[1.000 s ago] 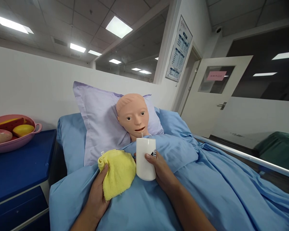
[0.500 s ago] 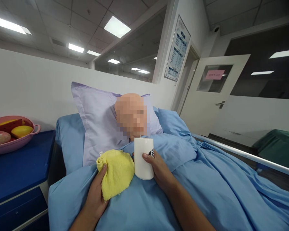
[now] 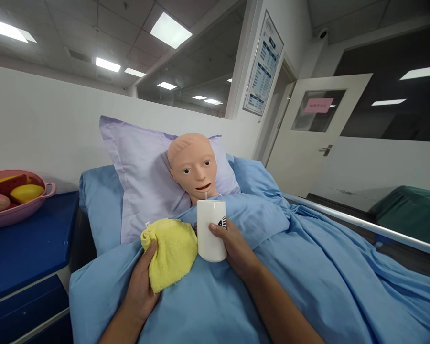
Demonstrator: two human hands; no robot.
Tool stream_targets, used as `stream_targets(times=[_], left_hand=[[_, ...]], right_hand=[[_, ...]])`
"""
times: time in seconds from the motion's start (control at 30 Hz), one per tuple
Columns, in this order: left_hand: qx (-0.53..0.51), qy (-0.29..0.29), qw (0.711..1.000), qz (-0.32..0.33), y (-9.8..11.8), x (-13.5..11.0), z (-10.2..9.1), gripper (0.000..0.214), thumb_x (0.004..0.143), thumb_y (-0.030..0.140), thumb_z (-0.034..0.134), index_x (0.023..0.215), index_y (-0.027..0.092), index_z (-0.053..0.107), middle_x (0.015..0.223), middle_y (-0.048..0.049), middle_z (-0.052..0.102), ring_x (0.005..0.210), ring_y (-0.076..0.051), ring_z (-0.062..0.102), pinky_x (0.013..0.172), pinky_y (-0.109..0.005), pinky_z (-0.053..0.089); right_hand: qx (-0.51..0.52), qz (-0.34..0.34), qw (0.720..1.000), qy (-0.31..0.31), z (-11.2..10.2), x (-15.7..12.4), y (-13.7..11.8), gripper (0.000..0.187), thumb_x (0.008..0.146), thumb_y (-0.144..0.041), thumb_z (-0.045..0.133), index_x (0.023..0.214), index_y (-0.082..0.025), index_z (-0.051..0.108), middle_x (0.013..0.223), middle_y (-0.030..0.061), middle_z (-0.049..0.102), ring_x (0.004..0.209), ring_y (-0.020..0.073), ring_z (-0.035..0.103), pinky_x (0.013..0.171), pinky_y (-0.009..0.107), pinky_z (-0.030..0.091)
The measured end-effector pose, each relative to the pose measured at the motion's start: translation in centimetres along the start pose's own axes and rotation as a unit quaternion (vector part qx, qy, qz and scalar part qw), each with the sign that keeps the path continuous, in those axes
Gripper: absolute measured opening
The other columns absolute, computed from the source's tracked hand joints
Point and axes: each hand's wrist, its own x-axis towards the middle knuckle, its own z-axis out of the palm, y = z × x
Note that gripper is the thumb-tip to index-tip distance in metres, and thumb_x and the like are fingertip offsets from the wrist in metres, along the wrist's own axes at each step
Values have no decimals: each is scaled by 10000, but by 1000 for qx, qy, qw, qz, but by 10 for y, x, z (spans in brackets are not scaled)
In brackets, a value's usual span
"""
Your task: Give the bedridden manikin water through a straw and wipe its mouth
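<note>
My left hand [image 3: 141, 284] is closed on a folded yellow towel [image 3: 174, 253], thumb on top, fingers hidden beneath. Wrapped round a white mug [image 3: 210, 239] with a dark printed mark is my right hand [image 3: 239, 248]; the mug stands upright over the blue quilt. A pale straw [image 3: 206, 195] sticks up from the mug, its tip just below the mouth of a training mannequin [image 3: 188, 153]. The mannequin lies with its head against a lilac pillow [image 3: 143, 177] and its body under the blue quilt [image 3: 294, 282]. The towel's right edge is close beside the mug.
At the left a blue bedside cabinet [image 3: 28, 258] carries a pink basin [image 3: 17, 217] of fruit. A metal bed rail [image 3: 344, 217] runs along the right side. Behind are a white wall [image 3: 50, 114] and an open door [image 3: 301, 138].
The whole view has shifted slightly, so everything sits a little higher and further left. Both hands keep their hold on the towel and the mug.
</note>
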Motion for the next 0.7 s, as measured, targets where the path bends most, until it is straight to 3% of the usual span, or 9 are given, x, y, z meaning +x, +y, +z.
stream_targets(times=[0.7], left_hand=[[-9, 26, 1000, -2, 1, -1, 2, 415, 894, 201, 571, 1306, 152, 554, 1105, -112, 715, 1055, -251, 656, 1044, -361, 470]], right_hand=[[-16, 1, 1000, -3, 1, 0, 0, 496, 729, -447, 730, 1136, -197, 597, 1020, 86, 697, 877, 252, 648, 743, 368, 518]])
